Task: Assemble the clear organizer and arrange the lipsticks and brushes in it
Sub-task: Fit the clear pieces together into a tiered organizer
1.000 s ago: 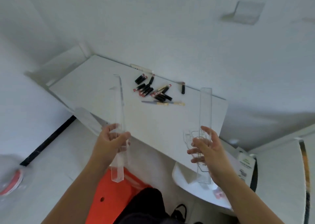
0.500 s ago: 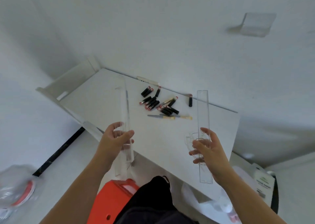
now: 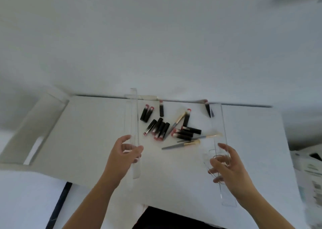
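Left hand (image 3: 124, 156) curled around clear panel (image 3: 132, 124); right hand (image 3: 228, 167) gripping second clear panel (image 3: 219, 133), both held above surface (image 3: 90, 133). Lipsticks (image 3: 162, 127) and brushes (image 3: 183, 144) scattered at 12 o'clock between panels

Soft, even daylight fills the scene; the white table (image 3: 244, 141) is bright without glare. Shadows are faint. Motion blur softens everything, and wide-angle distortion bends the edges.

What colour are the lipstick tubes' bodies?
Black, with pink-red ends, on the lipsticks; head view.
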Available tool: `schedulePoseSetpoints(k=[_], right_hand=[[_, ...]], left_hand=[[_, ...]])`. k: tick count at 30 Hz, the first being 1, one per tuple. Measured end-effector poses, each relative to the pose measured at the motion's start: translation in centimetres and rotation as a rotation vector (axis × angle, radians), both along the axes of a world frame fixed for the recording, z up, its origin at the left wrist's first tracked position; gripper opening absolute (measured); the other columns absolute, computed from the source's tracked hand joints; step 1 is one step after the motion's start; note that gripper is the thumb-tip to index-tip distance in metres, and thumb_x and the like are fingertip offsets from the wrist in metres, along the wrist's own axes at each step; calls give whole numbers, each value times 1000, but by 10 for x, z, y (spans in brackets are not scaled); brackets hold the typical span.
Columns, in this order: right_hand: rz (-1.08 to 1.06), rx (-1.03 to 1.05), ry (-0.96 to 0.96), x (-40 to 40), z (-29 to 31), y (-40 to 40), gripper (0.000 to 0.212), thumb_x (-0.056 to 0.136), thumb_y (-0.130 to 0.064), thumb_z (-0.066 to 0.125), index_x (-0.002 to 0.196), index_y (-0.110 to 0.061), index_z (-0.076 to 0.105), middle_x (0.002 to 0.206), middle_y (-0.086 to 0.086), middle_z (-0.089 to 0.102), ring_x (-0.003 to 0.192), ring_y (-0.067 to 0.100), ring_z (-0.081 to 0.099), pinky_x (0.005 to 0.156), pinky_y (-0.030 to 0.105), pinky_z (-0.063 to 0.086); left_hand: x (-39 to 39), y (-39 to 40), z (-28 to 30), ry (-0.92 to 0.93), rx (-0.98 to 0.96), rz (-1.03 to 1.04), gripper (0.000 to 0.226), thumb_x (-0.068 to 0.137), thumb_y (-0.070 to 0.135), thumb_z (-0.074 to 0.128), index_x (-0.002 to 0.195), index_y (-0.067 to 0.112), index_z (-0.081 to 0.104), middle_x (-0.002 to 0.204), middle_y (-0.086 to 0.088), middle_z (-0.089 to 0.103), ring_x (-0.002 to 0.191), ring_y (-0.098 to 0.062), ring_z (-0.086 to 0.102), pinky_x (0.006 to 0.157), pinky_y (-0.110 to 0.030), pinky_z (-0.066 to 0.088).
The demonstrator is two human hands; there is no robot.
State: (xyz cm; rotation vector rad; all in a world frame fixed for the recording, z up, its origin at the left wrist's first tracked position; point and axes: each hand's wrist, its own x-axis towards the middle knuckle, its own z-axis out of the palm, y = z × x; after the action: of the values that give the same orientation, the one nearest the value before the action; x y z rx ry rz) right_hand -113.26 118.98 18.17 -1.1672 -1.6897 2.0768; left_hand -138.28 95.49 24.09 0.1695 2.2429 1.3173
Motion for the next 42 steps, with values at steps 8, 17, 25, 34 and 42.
schedulePoseSetpoints(k=[8, 17, 25, 34, 42], right_hand=[[54, 183, -177, -50, -11, -19, 54, 88, -29, 72, 124, -61, 46, 89, -7, 65, 76, 18, 69, 61, 29, 57], [246, 518, -358, -58, -5, 2, 55, 77, -61, 62, 122, -68, 33, 93, -25, 62, 81, -2, 62, 64, 24, 48], [380, 785, -326, -69, -18, 9, 59, 73, -76, 49, 128, -65, 28, 88, -33, 59, 83, -9, 58, 64, 18, 45], [369, 1269, -388, -83, -30, 0, 54, 83, -60, 45, 134, -42, 42, 99, -18, 51, 82, 11, 52, 65, 31, 43], [263, 1299, -430, -79, -33, -8, 56, 78, -50, 62, 133, -44, 51, 113, -11, 66, 98, 19, 60, 83, 37, 51]], left_hand=[[-88, 0, -45, 61, -170, -253, 56, 82, 33, 84, 126, 43, 51, 95, 14, 68, 74, -8, 70, 72, -26, 53], [-107, 4, -61, 201, -243, -406, 66, 76, 39, 86, 131, 42, 51, 98, 14, 65, 74, -10, 68, 61, -19, 51], [-115, 8, -80, 415, -256, -382, 68, 72, 45, 87, 131, 46, 53, 102, 26, 58, 77, -4, 64, 56, -12, 51], [-113, 14, -102, 607, -149, -390, 76, 62, 62, 84, 130, 52, 52, 102, 28, 59, 75, -2, 65, 65, -24, 45], [-113, 24, -98, 755, -277, -495, 83, 74, 46, 83, 147, 34, 44, 102, 17, 56, 91, -10, 57, 76, -29, 38]])
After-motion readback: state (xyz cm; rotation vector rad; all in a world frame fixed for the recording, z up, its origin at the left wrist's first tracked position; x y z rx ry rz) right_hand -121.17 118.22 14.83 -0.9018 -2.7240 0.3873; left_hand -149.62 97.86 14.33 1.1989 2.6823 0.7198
